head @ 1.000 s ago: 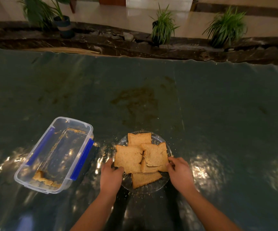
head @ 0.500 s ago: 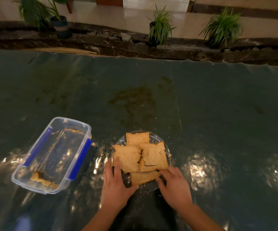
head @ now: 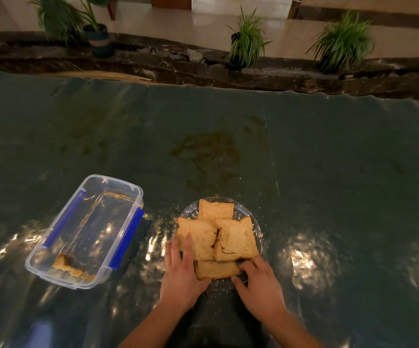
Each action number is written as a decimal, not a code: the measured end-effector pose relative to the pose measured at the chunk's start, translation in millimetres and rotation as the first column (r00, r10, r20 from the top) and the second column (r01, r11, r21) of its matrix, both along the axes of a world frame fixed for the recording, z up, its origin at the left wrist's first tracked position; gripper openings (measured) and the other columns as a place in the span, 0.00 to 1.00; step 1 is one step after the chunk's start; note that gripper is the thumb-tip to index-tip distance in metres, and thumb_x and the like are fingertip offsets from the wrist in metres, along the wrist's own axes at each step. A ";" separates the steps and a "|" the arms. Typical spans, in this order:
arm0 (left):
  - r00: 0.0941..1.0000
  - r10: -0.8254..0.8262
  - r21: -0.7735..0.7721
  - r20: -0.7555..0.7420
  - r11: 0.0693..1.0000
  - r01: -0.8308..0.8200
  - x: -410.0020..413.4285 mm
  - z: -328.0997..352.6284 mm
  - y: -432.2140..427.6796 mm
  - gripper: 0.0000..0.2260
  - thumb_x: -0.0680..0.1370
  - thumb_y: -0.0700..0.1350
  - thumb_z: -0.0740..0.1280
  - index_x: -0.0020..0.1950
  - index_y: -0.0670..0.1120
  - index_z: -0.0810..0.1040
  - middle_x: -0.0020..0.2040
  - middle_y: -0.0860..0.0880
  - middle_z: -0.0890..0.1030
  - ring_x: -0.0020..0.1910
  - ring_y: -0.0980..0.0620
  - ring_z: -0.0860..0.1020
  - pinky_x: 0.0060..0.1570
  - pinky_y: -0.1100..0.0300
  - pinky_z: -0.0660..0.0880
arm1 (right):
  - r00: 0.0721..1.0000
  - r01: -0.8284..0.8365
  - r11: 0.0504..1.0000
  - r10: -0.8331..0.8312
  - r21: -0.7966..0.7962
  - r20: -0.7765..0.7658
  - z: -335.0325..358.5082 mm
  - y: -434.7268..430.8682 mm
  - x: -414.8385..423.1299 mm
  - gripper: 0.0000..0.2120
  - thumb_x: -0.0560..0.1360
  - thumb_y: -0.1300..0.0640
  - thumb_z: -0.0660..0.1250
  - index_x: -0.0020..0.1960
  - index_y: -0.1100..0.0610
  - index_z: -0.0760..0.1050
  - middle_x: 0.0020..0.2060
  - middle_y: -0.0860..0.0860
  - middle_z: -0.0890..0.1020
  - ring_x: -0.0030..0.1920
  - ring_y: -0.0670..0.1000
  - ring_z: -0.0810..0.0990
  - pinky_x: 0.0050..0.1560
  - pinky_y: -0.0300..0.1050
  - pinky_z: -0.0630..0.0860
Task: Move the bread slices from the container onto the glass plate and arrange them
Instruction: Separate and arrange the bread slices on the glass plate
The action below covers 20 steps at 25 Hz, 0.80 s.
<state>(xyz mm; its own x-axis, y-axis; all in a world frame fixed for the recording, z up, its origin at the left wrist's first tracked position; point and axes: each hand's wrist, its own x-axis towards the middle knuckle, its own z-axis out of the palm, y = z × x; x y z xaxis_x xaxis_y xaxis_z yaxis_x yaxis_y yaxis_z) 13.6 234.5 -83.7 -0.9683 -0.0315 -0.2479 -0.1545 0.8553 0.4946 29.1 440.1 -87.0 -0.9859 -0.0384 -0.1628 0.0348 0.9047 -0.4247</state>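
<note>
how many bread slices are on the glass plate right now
4 visible: far slice, left slice under the left hand fingers, right slice on top, near slice between both hands. More could be hidden underneath.

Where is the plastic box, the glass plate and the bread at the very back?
plastic box [head: 134, 194]: head view, far rim.
glass plate [head: 241, 209]: head view, bare far rim.
back bread slice [head: 216, 209]: head view, middle of slice.
</note>
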 end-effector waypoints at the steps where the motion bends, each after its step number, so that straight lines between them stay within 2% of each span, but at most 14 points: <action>1: 1.000 -0.003 0.000 -0.005 1.000 0.003 0.4 0.1 -0.6 0.54 0.67 0.65 0.72 0.78 0.57 0.36 0.79 0.50 0.42 0.79 0.41 0.41 0.70 0.40 0.66 | 1.000 0.012 1.000 -0.011 -0.027 0.008 1.4 0.8 -1.2 0.12 0.73 0.42 0.65 0.53 0.47 0.77 0.50 0.43 0.71 0.52 0.44 0.72 0.48 0.38 0.75; 4: 1.000 -0.003 0.015 -0.005 1.000 0.003 0.6 -0.4 -2.5 0.55 0.66 0.64 0.73 0.78 0.58 0.36 0.79 0.52 0.41 0.80 0.43 0.41 0.72 0.41 0.64 | 0.995 0.097 0.985 -0.102 -0.142 -0.024 9.0 6.3 -4.9 0.05 0.73 0.47 0.70 0.44 0.46 0.76 0.43 0.41 0.73 0.43 0.42 0.75 0.40 0.36 0.73; 6: 0.999 0.031 0.057 -0.008 0.998 -0.031 -0.7 0.5 -4.1 0.56 0.65 0.63 0.74 0.79 0.57 0.38 0.80 0.52 0.41 0.80 0.45 0.43 0.73 0.42 0.62 | 0.976 0.192 0.962 -0.208 -0.193 -0.064 13.7 14.0 -10.5 0.07 0.73 0.49 0.72 0.44 0.45 0.73 0.42 0.40 0.72 0.40 0.41 0.75 0.35 0.32 0.69; 8: 0.997 0.071 0.106 0.003 0.992 -0.071 -2.6 0.8 -5.4 0.55 0.66 0.63 0.75 0.80 0.56 0.41 0.80 0.52 0.41 0.80 0.46 0.44 0.73 0.42 0.61 | 0.967 0.220 0.961 -0.238 -0.166 -0.095 16.2 20.6 -17.5 0.09 0.73 0.49 0.72 0.50 0.48 0.75 0.47 0.43 0.72 0.43 0.41 0.74 0.38 0.32 0.68; 10: 0.996 0.093 0.141 0.016 0.986 -0.094 -3.6 1.4 -5.9 0.54 0.66 0.62 0.75 0.80 0.55 0.43 0.80 0.53 0.43 0.80 0.47 0.45 0.74 0.41 0.59 | 0.977 0.189 0.977 -0.197 -0.097 -0.076 15.6 23.5 -21.4 0.13 0.73 0.47 0.71 0.55 0.50 0.75 0.50 0.44 0.73 0.49 0.44 0.72 0.42 0.36 0.69; 13: 0.995 0.103 0.182 0.011 0.978 -0.103 -4.2 2.7 -5.9 0.52 0.66 0.60 0.76 0.80 0.54 0.46 0.80 0.52 0.46 0.79 0.47 0.46 0.75 0.42 0.59 | 0.986 0.153 0.987 -0.156 -0.050 -0.057 15.2 25.7 -22.3 0.15 0.73 0.47 0.71 0.56 0.51 0.77 0.49 0.45 0.74 0.50 0.45 0.70 0.45 0.38 0.67; 15: 0.992 0.124 0.204 0.005 0.971 -0.122 -5.4 3.8 -6.9 0.52 0.66 0.60 0.76 0.80 0.54 0.47 0.80 0.52 0.48 0.79 0.48 0.48 0.75 0.43 0.59 | 0.986 0.132 0.991 -0.135 -0.039 -0.100 18.4 25.2 -29.3 0.15 0.73 0.48 0.71 0.58 0.52 0.77 0.49 0.46 0.76 0.50 0.48 0.70 0.45 0.39 0.66; 18: 0.996 0.092 0.142 0.017 0.985 -0.093 -8.1 2.6 -5.5 0.52 0.66 0.63 0.74 0.80 0.53 0.46 0.80 0.51 0.46 0.79 0.47 0.46 0.75 0.42 0.58 | 0.982 0.060 0.997 -0.068 -0.051 -0.177 28.4 14.8 -64.2 0.19 0.75 0.48 0.67 0.63 0.53 0.75 0.54 0.47 0.79 0.57 0.51 0.70 0.51 0.41 0.69; 20: 0.998 0.049 0.035 0.029 0.998 -0.050 -7.9 1.0 -1.6 0.52 0.68 0.65 0.72 0.80 0.53 0.43 0.81 0.50 0.43 0.80 0.44 0.42 0.75 0.41 0.56 | 0.990 -0.009 1.000 0.006 -0.021 -0.140 33.2 3.5 -94.4 0.22 0.76 0.46 0.64 0.67 0.54 0.71 0.58 0.48 0.80 0.60 0.52 0.68 0.58 0.46 0.70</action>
<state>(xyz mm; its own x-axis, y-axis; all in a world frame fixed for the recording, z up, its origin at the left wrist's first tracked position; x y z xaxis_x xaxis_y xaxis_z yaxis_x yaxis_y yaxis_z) 5.7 233.0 -82.7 -0.9583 -0.0703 -0.2768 -0.2108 0.8280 0.5196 -65.4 443.6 -53.8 -0.9986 -0.0477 -0.0222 -0.0329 0.8954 -0.4440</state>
